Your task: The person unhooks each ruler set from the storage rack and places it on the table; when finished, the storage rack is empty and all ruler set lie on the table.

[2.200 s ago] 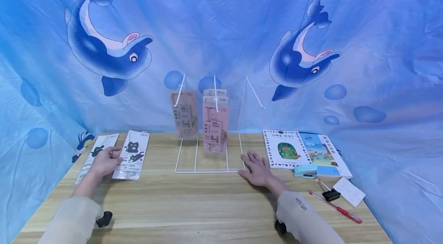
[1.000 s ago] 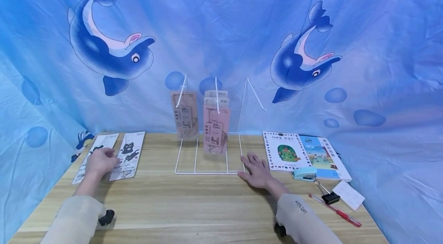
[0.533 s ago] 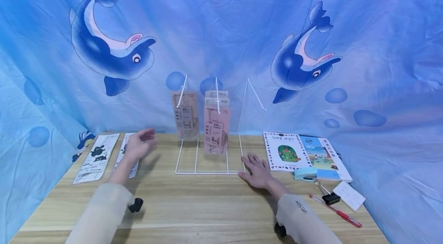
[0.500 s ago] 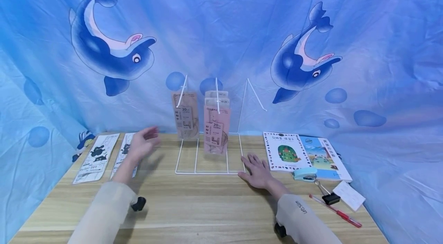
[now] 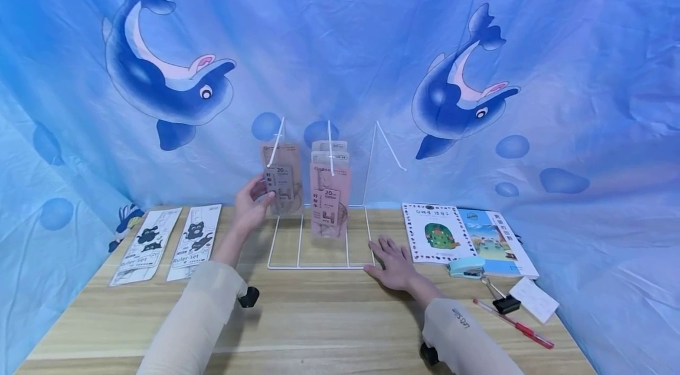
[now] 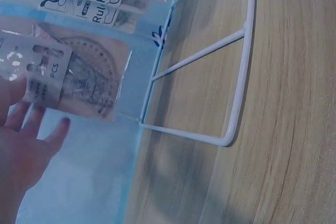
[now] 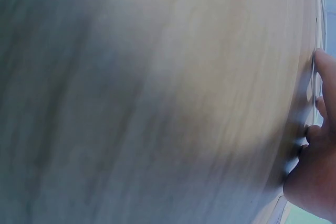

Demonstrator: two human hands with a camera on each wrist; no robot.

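Note:
A ruler set in a brownish-pink package (image 5: 289, 153) hangs from the left hook of a white wire rack (image 5: 319, 267). My left hand (image 5: 251, 205) pinches its left edge, thumb in front and fingers partly behind. In the left wrist view the left hand (image 6: 23, 148) is at the pack (image 6: 100, 72), where a protractor shows through. On the middle hook hang a pink ruler set (image 5: 337, 233) and whitish packs behind it. The right hand (image 5: 395, 266) lies flat, fingers spread, on the table beside the rack's right side; its fingertips touch or nearly touch the wire.
Two piles of white cat-print ruler sets (image 5: 143, 251) (image 5: 193, 242) lie at the left. Right of the rack are a white booklet (image 5: 414, 245), a blue book (image 5: 486, 242), a mint stapler (image 5: 466, 267), a black binder clip (image 5: 506, 304), a white pad (image 5: 533, 299) and a red pen (image 5: 523, 328).
My left hand has left the cat-print packs, moved right and taken hold of the ruler set on the left hook. Before that it shifted those packs slightly. The right hand stays put.

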